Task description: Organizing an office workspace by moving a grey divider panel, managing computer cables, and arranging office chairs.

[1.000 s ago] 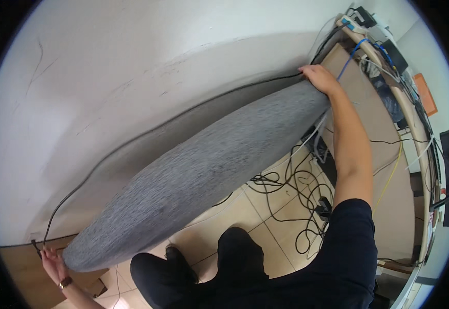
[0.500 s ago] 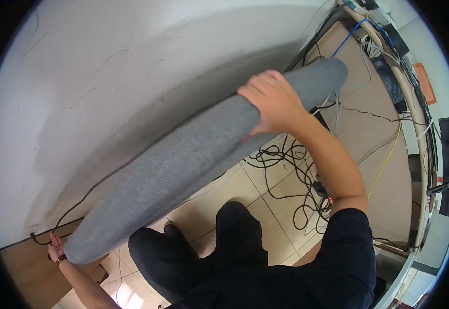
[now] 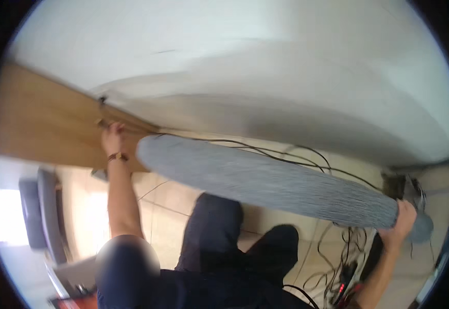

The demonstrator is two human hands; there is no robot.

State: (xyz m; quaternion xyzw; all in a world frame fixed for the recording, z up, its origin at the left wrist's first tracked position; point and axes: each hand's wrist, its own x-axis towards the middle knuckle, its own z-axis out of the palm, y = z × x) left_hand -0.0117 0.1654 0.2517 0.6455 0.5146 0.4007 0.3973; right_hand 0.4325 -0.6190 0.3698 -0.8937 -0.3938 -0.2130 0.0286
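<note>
A long grey fabric-covered cushion [image 3: 265, 177] stretches across the view above my knees, its left end rounded. My right hand [image 3: 402, 224] is closed around it near its right end. Past the cushion's left end, my left hand [image 3: 113, 136] is over a wooden panel [image 3: 54, 121], apart from the cushion. Its fingers are pinched together beside a small brownish thing [image 3: 102, 123], too blurred to name. A black cable [image 3: 265, 152] runs behind the cushion along the foot of the wall, and a dark plug-like piece [image 3: 102, 99] sits where wall and panel meet.
The white wall [image 3: 286, 67] rises behind the cushion. On the tiled floor at lower right lie tangled black cables [image 3: 332, 257] and a power strip [image 3: 344, 283] with red lights. A dark grey padded chair [image 3: 44, 216] is at the left, near a bright patch.
The view has swung left, showing more of the wooden panel. My right hand is now nearer the cushion's right end. My left hand is farther from the cushion's left end.
</note>
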